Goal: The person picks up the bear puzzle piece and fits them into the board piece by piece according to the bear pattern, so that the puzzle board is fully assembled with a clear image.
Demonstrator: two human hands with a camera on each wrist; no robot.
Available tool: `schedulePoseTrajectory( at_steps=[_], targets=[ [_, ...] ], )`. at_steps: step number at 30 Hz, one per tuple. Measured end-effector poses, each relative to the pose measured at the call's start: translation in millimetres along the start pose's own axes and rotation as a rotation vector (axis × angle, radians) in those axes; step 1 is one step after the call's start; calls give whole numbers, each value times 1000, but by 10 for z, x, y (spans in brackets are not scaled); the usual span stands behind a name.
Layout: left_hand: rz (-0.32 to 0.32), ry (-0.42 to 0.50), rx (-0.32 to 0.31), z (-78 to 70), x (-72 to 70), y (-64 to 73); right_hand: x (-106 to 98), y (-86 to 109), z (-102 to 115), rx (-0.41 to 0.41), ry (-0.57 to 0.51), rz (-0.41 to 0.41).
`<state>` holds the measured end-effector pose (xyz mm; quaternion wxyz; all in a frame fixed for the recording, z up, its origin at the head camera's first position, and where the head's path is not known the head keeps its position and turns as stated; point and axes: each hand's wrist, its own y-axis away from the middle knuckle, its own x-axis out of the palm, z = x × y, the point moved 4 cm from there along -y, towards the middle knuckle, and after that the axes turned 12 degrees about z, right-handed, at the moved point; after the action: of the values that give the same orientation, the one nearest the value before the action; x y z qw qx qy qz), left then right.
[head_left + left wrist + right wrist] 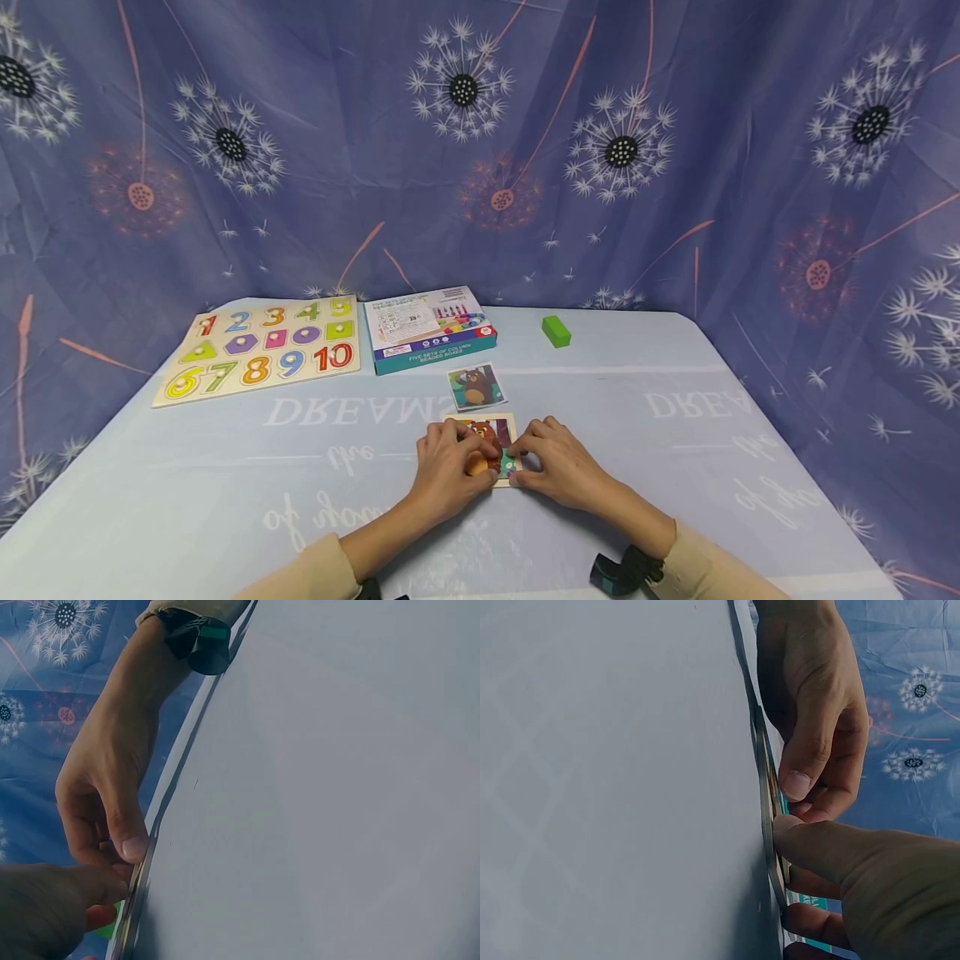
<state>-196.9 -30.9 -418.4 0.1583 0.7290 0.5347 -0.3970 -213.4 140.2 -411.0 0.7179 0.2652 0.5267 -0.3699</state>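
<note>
A wooden bear puzzle (504,422) lies flat on the table with both hands over it. My left hand (444,467) comes from the left, its thumb and index finger pinching a puzzle piece at the bear's orange belly. From the other side, my right hand (564,468) pinches the green-patterned lower right piece between thumb and index finger. Fingers cover much of the picture. In the right wrist view the board's thin edge (766,795) shows under the right thumb, with the left hand (817,727) beyond it. A matching bear picture card (477,387) lies just behind the puzzle.
A number and shape board (258,350) lies at the back left, beside a beaded-box carton (427,329) with a printed sheet on top. A green block (556,332) stands at the back right. A dandelion-print curtain (525,150) hangs behind the table.
</note>
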Motion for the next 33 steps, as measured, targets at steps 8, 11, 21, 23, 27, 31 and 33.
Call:
schedulePoseTrajectory(
  at_steps=[8,11,21,23,27,31,33],
  targets=[
    [9,-8,-22,8,29,8,4,-1,0,-3,14,-5],
    [12,-10,-26,8,32,8,4,0,-2,-2,16,-9],
    [14,-34,-17,9,34,1,4,-1,0,2,15,1],
    [11,-38,-13,9,33,1,6,-2,1,1,17,5],
    [-1,-52,0,9,34,1,10,-2,1,-3,20,13],
    [-7,-59,3,9,34,6,11,-3,4,-6,22,17],
    [-7,-59,6,9,35,8,11,-4,6,-5,21,21]
  ],
)
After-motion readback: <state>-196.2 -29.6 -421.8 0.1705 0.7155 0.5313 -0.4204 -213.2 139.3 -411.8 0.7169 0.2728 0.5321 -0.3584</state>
